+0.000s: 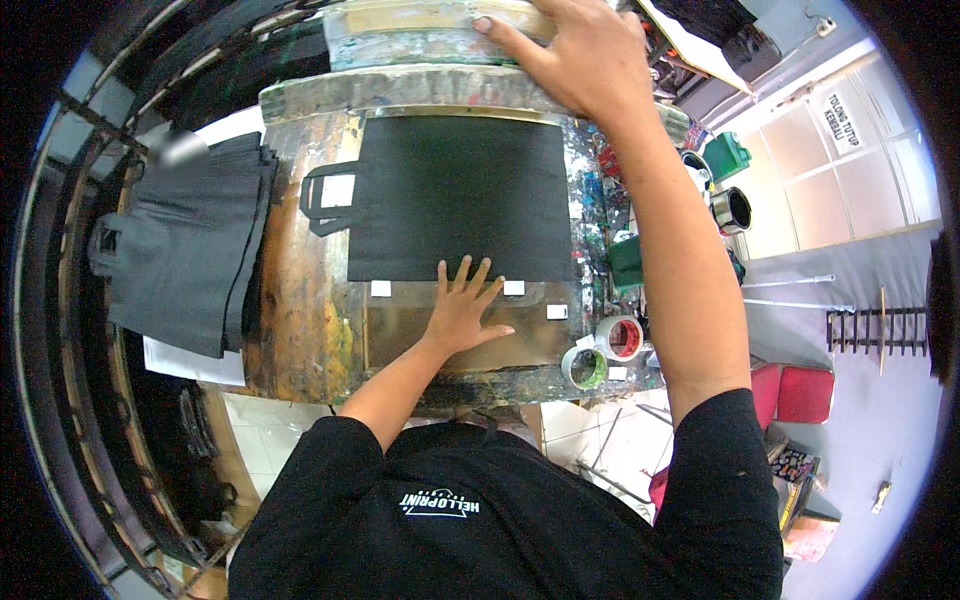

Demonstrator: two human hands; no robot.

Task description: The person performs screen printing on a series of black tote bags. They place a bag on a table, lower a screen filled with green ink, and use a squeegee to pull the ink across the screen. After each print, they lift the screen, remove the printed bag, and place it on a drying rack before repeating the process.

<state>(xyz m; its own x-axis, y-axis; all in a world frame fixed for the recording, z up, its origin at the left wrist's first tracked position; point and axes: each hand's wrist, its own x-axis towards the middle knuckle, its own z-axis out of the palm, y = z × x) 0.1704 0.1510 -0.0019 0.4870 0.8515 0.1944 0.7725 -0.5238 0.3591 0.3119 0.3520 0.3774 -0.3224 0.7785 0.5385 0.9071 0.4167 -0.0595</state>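
A black fabric tote bag [455, 195] lies flat on the paint-stained work table, its handle [325, 198] pointing left. My left hand [463, 312] rests with fingers spread, fingertips on the bag's near edge and palm over the brown board [405, 335]. Small white tabs [381, 288] sit along that edge. At the far side, my right hand [595, 65] grips a paint-smeared screen-printing frame [430, 22], thumb along its near face. Its other fingers are partly cut off by the top of the picture. A stained wooden bar [400, 92] lies in front of the frame.
A stack of black bags [190, 245] is on the left. Two tape rolls, one red inside [620, 338] and one green inside [584, 368], stand at the near right. Beyond my right forearm are a green container [727, 156] and an open can [732, 210]. Dark racks [75, 300] line the left.
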